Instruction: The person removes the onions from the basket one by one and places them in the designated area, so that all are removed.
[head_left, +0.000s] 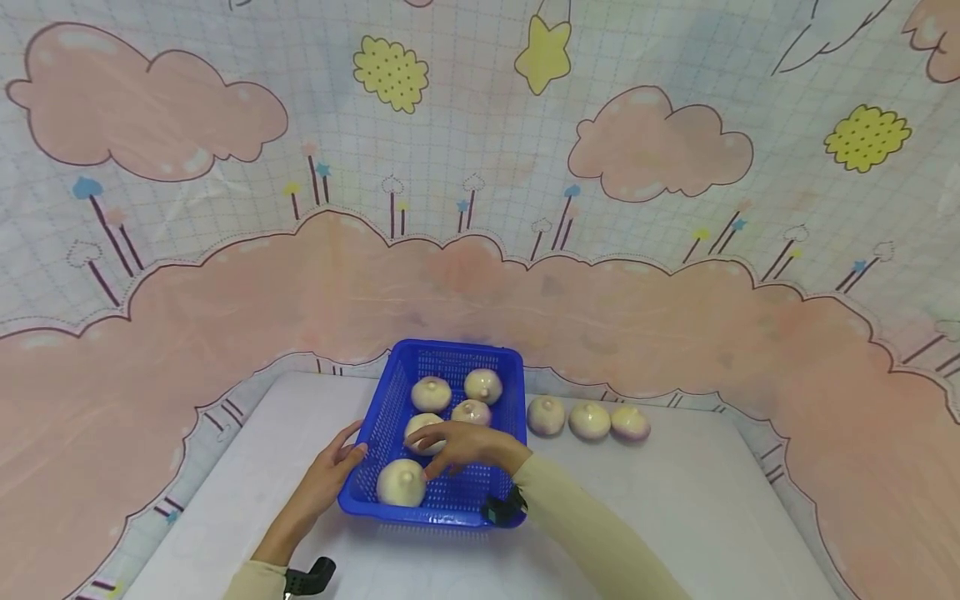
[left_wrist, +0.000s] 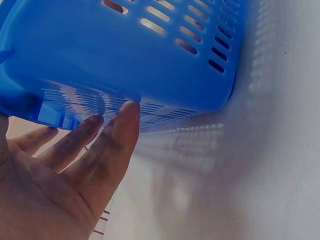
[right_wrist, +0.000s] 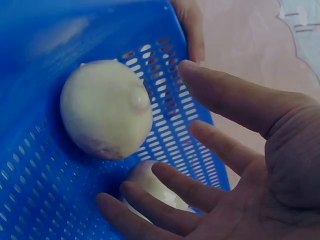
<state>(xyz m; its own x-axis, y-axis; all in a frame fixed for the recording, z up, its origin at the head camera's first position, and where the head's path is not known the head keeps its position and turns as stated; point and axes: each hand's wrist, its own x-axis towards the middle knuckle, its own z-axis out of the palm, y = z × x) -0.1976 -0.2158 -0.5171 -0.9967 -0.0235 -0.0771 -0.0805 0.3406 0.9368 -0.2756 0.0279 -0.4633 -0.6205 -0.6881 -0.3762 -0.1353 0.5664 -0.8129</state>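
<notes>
A blue perforated basket [head_left: 431,518] holds several pale, round, turnip-like vegetables with a small nub and faint purple tint. My left hand [head_left: 330,471] is at the basket's left side, its fairly straight fingers [left_wrist: 127,125] along the outer wall and its thumb by the rim. Inside the basket, my right hand [head_left: 465,444] reaches over the vegetables with fingers spread and nothing gripped. The nearest large turnip [right_wrist: 107,110] sits beyond its fingertips, and another turnip [right_wrist: 155,187] is partly hidden behind the fingers.
Three more turnips stand in a row right of the basket: a left one [head_left: 546,416], a middle one [head_left: 589,421] and a purple-tinged one [head_left: 630,424]. Everything rests on a white table [head_left: 697,500]. A patterned cloth [head_left: 465,292] hangs behind it.
</notes>
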